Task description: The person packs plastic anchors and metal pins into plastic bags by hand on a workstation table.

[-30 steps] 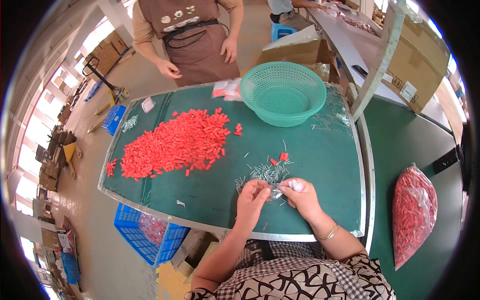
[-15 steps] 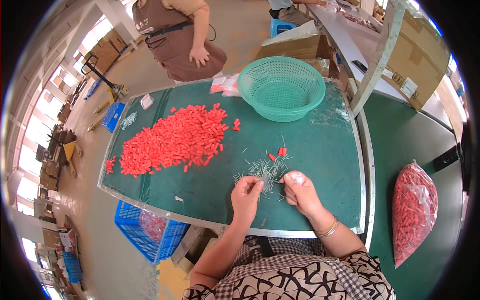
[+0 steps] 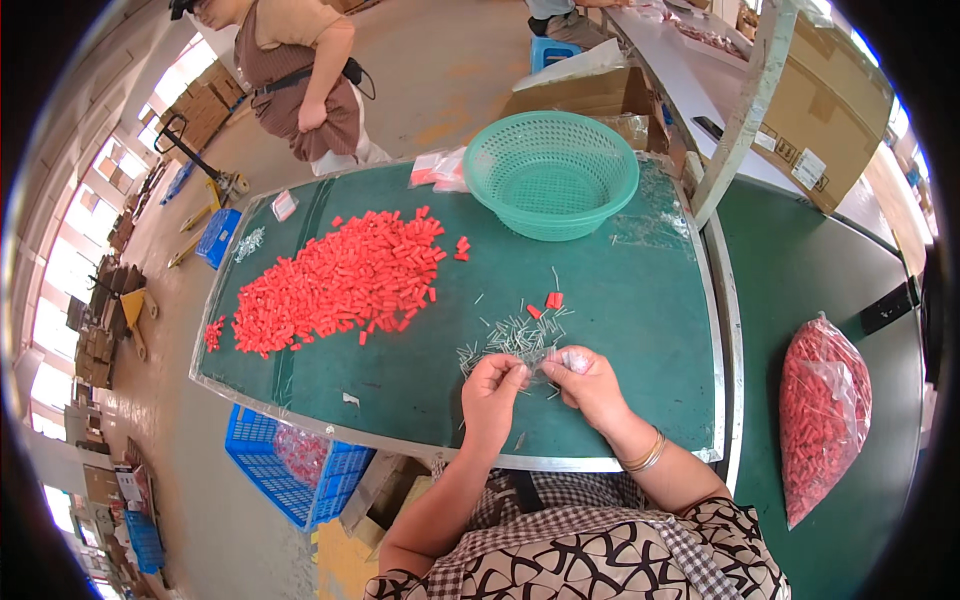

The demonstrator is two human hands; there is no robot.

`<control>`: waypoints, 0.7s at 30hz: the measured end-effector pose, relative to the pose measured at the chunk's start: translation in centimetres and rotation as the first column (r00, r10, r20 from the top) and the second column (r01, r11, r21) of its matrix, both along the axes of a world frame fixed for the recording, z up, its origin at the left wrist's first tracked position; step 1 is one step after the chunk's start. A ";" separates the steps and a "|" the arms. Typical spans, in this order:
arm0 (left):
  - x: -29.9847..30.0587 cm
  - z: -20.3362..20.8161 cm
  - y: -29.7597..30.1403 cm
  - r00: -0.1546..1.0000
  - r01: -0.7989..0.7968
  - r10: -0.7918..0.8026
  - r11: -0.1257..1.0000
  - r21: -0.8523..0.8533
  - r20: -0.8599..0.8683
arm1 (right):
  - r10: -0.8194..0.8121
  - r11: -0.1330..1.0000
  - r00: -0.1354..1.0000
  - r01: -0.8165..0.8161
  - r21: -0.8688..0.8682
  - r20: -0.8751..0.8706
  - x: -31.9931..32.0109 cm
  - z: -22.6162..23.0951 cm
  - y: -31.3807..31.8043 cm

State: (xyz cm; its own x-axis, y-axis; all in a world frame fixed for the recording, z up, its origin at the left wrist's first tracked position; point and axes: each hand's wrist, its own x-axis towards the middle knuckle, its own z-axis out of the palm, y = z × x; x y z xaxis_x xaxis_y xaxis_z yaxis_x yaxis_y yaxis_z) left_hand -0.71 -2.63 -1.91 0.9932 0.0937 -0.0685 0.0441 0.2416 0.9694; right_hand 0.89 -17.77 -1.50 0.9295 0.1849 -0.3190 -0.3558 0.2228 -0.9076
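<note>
Hands close together at the near edge of the green table (image 3: 640,300): the left hand (image 3: 492,385) is pinched shut, fingertips on what looks like one of the thin metal pins (image 3: 510,340); the right hand (image 3: 590,385) is curled around a small clear bag (image 3: 560,358), its grip closed on the plastic. The loose pins lie scattered just beyond the fingers, with a few stray red caps (image 3: 552,299) beside them. The big heap of red caps (image 3: 335,280) sits well apart toward the far left of the table; a teal mesh basket (image 3: 550,170) stands empty at the far edge. Risks, as a judgement: the pins are fine and lie near the table's front rim, so a sweep of the wrist could flick some onto the floor; the thin bag could slip or spill if the right-hand pinch loosens; pin ends could prick a fingertip. Packages: a clear bag packed with red caps (image 3: 825,410) rests on the darker surface to the right; small clear packets with red contents (image 3: 440,168) lie left of the basket; a small white packet (image 3: 284,205) sits at the far left corner; brown cartons (image 3: 830,110) with white rectangular labels stand at upper right; a blue crate (image 3: 290,470) sits under the table. Another person (image 3: 300,70) stands beyond the table.
</note>
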 end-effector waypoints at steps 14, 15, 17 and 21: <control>0.1 -0.9 0.5 1.000 -0.024 0.024 1.000 -0.005 -0.002 | 0.079 0.921 0.994 -0.044 0.387 -0.074 0.3 0.1 -0.5; 0.1 -0.8 0.5 1.000 -0.026 0.026 1.000 -0.003 -0.001 | 0.081 0.920 0.994 -0.047 0.389 -0.072 0.4 0.0 -0.5; 0.2 -0.4 0.5 1.000 -0.011 0.011 0.999 0.045 0.001 | 0.132 0.907 0.989 -0.096 0.410 -0.061 0.6 0.0 -0.4; -0.4 -0.1 0.9 0.998 -0.039 0.046 0.980 0.195 -0.034 | 0.159 0.971 0.987 -0.159 0.180 0.015 0.2 1.5 0.5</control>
State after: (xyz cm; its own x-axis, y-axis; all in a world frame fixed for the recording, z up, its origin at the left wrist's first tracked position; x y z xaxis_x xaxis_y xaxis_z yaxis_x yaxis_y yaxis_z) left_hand -1.16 -1.74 -2.03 0.9851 0.1507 -0.0826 0.0756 0.0514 0.9958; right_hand 1.11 -17.30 0.04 0.8837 0.3847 -0.2665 -0.3994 0.3231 -0.8579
